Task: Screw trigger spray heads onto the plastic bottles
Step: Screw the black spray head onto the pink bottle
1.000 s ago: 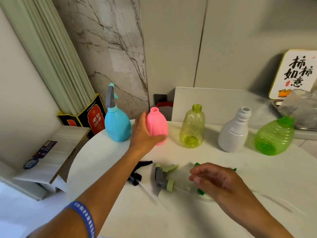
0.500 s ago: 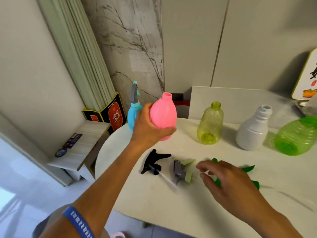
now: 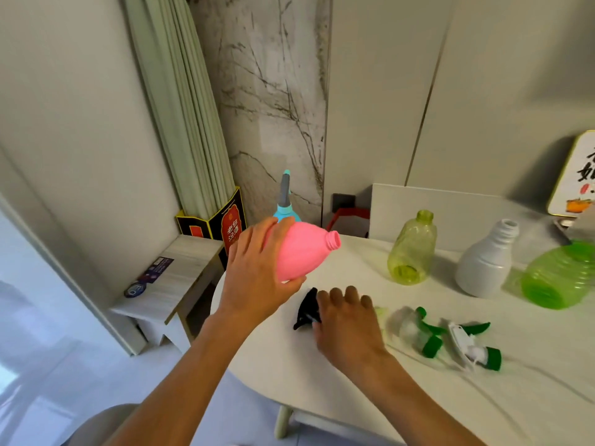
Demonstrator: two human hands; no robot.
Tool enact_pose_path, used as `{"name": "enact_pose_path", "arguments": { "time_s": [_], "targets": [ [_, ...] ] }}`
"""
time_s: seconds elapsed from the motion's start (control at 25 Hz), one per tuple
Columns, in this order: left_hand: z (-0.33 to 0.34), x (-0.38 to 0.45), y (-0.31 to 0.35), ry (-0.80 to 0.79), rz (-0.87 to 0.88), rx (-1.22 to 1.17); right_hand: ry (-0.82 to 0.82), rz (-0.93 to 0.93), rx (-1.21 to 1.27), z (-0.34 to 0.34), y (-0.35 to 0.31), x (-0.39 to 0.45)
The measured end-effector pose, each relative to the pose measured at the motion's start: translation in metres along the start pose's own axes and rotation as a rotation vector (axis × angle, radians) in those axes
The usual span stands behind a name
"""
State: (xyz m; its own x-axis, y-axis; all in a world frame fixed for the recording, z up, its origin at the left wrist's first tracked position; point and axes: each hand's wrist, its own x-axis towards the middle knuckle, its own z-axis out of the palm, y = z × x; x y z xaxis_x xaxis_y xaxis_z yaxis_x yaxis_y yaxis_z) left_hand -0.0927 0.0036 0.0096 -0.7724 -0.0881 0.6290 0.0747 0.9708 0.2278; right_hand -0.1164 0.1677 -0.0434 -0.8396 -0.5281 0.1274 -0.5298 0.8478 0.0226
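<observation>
My left hand holds the pink bottle in the air, tilted, with its open neck pointing right. Below it, my right hand lies palm down on the white table, fingers curled over the black spray head, which sticks out to the hand's left. Two green-and-white spray heads lie to the right. Standing open behind are a yellow-green bottle, a white bottle and a green bottle. The blue bottle carries a grey spray head.
The table's rounded edge runs just left of my hands. Beyond it stand a low wooden shelf and a black-and-red box. A framed sign leans on the wall at the back right.
My left hand lifted the pink bottle off the table and tipped its neck to the right. My right hand moved left from the green spray heads onto the black one.
</observation>
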Motion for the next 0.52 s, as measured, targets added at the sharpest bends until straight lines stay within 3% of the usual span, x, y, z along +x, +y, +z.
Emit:
{"name": "enact_pose_path", "arguments": {
  "time_s": [0.08,0.24,0.4,0.52],
  "targets": [
    [-0.005,-0.002,-0.003,0.037,0.012,0.027,-0.083,0.017,-0.017,0.009,-0.014,0.015],
    [-0.01,-0.002,-0.002,0.014,0.012,0.026,-0.06,0.113,0.139,0.012,-0.012,0.017],
    [-0.005,-0.001,-0.002,-0.003,0.003,-0.029,0.066,0.367,1.096,-0.028,0.03,-0.003],
    [0.001,-0.002,0.005,-0.028,0.054,0.025,0.211,0.463,1.554,-0.061,0.08,-0.024]
  ]
}}
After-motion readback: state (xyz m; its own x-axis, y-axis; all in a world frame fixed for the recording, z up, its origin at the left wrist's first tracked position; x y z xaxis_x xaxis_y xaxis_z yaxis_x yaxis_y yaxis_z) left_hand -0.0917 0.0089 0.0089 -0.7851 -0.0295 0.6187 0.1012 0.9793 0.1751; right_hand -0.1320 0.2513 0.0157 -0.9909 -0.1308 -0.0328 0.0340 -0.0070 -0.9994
